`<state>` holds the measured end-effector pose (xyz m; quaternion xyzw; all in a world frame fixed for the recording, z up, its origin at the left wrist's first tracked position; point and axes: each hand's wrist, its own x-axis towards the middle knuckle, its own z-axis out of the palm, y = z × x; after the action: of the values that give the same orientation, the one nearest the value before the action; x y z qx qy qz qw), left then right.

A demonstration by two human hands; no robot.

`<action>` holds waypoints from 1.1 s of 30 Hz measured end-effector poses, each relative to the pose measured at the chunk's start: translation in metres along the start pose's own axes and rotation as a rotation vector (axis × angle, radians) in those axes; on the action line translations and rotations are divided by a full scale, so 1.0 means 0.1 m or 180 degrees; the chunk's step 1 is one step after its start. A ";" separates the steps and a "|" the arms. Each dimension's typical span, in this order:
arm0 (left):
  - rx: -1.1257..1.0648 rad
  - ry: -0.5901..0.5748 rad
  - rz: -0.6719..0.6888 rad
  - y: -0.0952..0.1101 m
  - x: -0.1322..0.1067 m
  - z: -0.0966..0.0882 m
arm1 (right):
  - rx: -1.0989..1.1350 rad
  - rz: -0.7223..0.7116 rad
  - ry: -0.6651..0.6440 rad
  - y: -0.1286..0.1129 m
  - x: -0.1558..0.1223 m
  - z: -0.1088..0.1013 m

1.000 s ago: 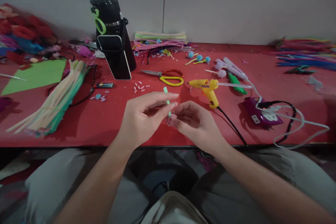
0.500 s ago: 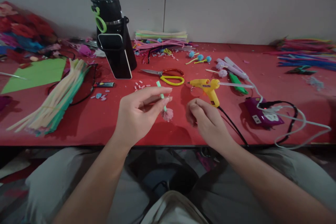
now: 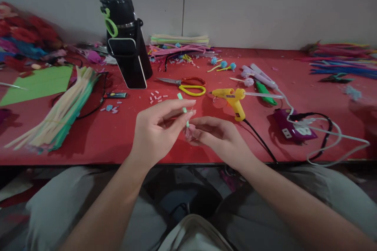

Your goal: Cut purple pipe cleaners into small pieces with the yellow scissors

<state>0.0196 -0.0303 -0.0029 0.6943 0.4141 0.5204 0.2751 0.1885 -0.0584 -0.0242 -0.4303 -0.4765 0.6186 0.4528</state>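
Between the thumb and fingers of my left hand [image 3: 156, 125] is the light green stem [image 3: 180, 97] of a small craft flower. Its pale pink fluffy head [image 3: 187, 131] hangs at the lower end of the stem. My right hand [image 3: 222, 137] has thumb and fingers closed around that pink head, which they partly cover. Behind the hands lie scissors [image 3: 193, 90] with one yellow and one red handle. A yellow glue gun [image 3: 235, 104] with a clear stick in its back rests to the right. Several small pink pieces [image 3: 156, 96] lie beyond my left hand.
A black bottle [image 3: 119, 10] stands at the back with a phone [image 3: 129, 64] leaning on it. Pipe cleaners in cream and green [image 3: 63, 110] lie left. To the right are a purple power adapter [image 3: 294, 127] with cables and a green cutter [image 3: 265, 93].
My right hand has moved left from beside the glue gun and has taken hold of the flower's pink head. My left hand still pinches the stem in nearly the same place.
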 end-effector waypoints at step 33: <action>-0.0280 -0.0114 -0.0071 -0.04 0.04 -0.05 | -0.0883 -0.0119 -0.0011 -0.09 0.02 -0.22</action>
<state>0.0137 -0.0247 -0.0024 0.6861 0.3935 0.5225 0.3184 0.2104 -0.0509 -0.0196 -0.4786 -0.5663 0.5390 0.3996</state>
